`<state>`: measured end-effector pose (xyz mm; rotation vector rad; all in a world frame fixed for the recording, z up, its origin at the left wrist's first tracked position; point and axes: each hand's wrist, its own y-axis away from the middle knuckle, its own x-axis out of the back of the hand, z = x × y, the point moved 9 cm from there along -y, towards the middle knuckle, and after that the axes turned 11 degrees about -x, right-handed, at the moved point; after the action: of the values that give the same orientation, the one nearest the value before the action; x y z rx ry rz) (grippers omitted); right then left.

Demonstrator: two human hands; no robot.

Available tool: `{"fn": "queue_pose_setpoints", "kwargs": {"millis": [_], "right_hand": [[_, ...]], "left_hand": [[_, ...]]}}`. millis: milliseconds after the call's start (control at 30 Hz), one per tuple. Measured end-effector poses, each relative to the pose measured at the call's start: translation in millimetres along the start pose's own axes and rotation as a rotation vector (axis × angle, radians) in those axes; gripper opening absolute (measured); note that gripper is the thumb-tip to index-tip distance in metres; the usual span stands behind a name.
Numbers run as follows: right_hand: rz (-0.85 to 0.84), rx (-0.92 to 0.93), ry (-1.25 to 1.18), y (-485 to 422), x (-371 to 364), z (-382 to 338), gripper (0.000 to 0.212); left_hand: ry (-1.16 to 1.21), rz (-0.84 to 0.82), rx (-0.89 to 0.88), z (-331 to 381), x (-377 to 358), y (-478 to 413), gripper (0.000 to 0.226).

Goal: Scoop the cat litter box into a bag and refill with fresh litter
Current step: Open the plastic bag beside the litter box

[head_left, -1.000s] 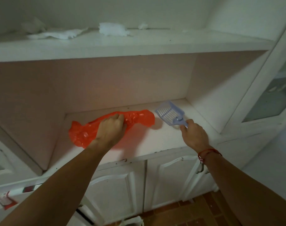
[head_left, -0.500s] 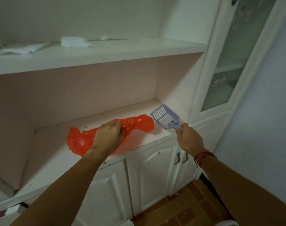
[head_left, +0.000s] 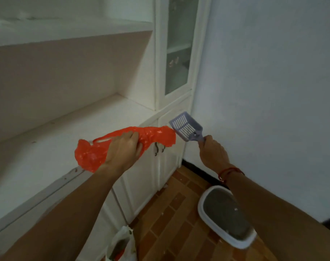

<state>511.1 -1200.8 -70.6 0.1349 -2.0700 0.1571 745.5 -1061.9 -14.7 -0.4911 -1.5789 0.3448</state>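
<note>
While the bag (head_left: 151, 137) is gripped by the left hand (head_left: 122, 150), the scoop (head_left: 186, 127) is clasped by the right hand (head_left: 213, 151); the litter box (head_left: 226, 216) is seen below the right hand.

Bare forearms; red string bracelet (head_left: 228, 172) on right wrist.

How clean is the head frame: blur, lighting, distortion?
Head view: dim, flat light, no glare; soft throughout, with smear on the white oval litter box near the lower edge; uprights of the white glass-door cabinet lean from the wide lens; the crumpled red plastic bag in the left hand and lilac slotted plastic scoop in the right hand are readable.
</note>
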Motion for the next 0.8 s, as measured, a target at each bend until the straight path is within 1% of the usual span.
{"fn": "queue_pose_setpoints", "kwargs": {"millis": [100, 300, 533, 667, 800], "right_hand": [[0.032, -0.077, 0.030, 29.3, 25.6, 45.4, 0.028], [0.101, -0.200, 0.099, 72.7, 64.5, 136.6, 0.027], [0.134, -0.382, 0.107, 111.9, 90.2, 251.4, 0.029], [0.123, -0.431, 0.084, 115.0, 98.9, 296.3, 0.031], [0.095, -0.452, 0.061, 110.0, 101.5, 322.2, 0.030]], "left_hand": [[0.063, 0.023, -0.079, 41.7, -9.5, -6.7, 0.024], [0.149, -0.042, -0.152, 122.7, -38.9, -18.4, 0.014], [0.273, -0.134, -0.213, 213.9, -69.3, -27.4, 0.014], [0.280, -0.178, -0.234, 253.2, -82.0, -31.4, 0.016], [0.275, -0.205, -0.249, 276.3, -92.8, -37.2, 0.017]]}}
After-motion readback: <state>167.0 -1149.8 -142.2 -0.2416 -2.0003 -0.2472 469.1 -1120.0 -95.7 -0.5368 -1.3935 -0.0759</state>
